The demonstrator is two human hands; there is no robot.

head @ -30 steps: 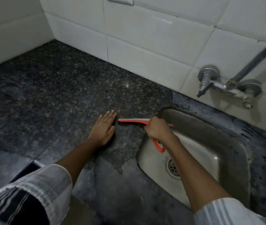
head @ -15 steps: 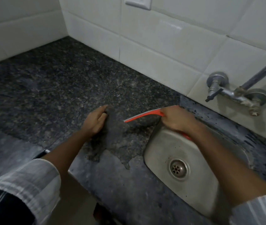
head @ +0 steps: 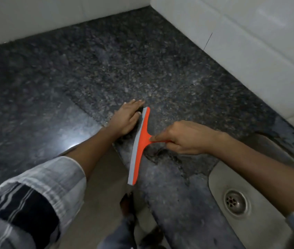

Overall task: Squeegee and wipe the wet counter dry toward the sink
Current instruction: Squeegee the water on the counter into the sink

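My right hand (head: pixel 183 137) grips the handle of an orange squeegee (head: pixel 140 141) with a grey rubber blade. The blade lies on the dark speckled granite counter (head: pixel 124 65), running from near the counter's front edge up toward my left hand. My left hand (head: pixel 128 119) rests flat on the counter, fingers together, just left of the blade's far end. A wet patch (head: pixel 164 155) darkens the stone between the squeegee and the steel sink (head: pixel 232 186) at the lower right, whose drain (head: pixel 235 202) shows.
White tiled walls (head: pixel 241 51) meet in a corner at the back of the counter. The counter's front edge runs diagonally past my left forearm, with the floor and my feet (head: pixel 128 207) below it.
My right hand has carried the squeegee left, away from the sink rim, and turned the blade to lie beside my left hand. The view has swung left; the tap has gone out of view.
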